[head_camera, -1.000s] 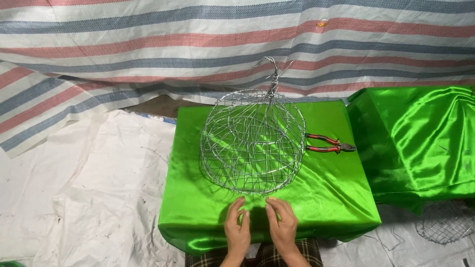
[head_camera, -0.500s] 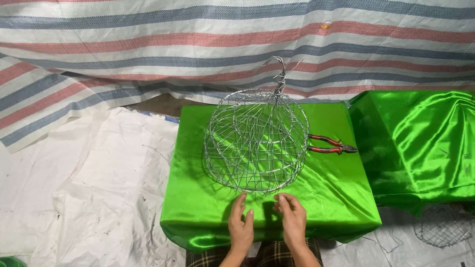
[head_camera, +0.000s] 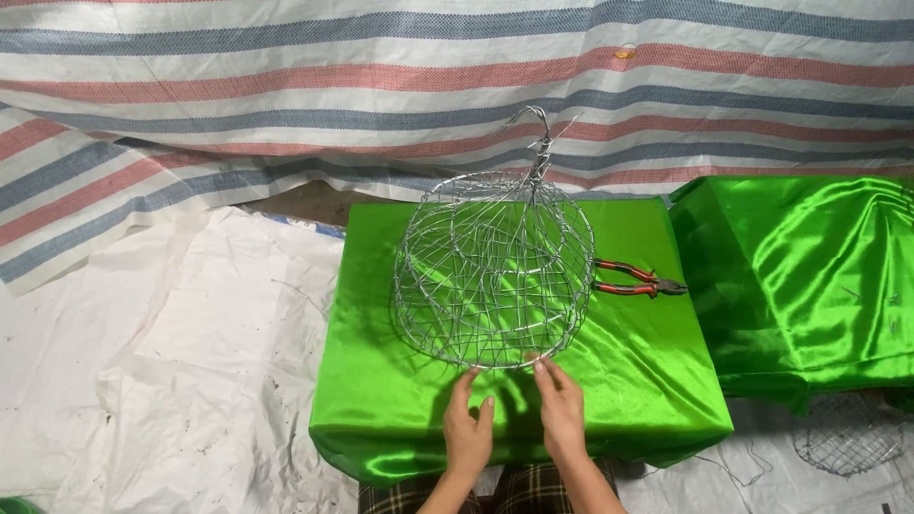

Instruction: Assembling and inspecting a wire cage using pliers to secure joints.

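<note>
- Hands first: the left hand (head_camera: pixel 468 428) and the right hand (head_camera: pixel 562 411) lie side by side on the near part of the green cloth (head_camera: pixel 381 400), which covers a low table.
- Left hand fingers (head_camera: pixel 464 385) are stretched out flat and a little apart. They hold nothing. Their tips point up at the wire basket (head_camera: pixel 493 271) and stop just short of its bottom rim.
- Right hand fingers (head_camera: pixel 545 371) are also stretched out and spread. The top fingertip is right at the basket's bottom rim. I cannot tell if it is touching the wire or just next to it. This hand grips nothing.
- Wire basket is round like a ball, made of thin silver wire bent in many loops. It stands on the green cloth, just past the fingertips of both hands.
- Hook (head_camera: pixel 533 128) made of twisted wire sticks up from the top of the basket, far from the fingers.
- Pliers (head_camera: pixel 636 281) with red handles lie on the cloth, past the right hand fingers and off to the right side, just beside the basket.
- Second green cloth (head_camera: pixel 809 276) covers another table, well off to the right of the right hand.
- Small wire net (head_camera: pixel 847 440) lies on the floor, far to the right of the fingers.
- White sheet (head_camera: pixel 171 381) covers the floor to the left of the left hand.
- Striped sheet (head_camera: pixel 286 86) in red, blue and white hangs behind everything.
</note>
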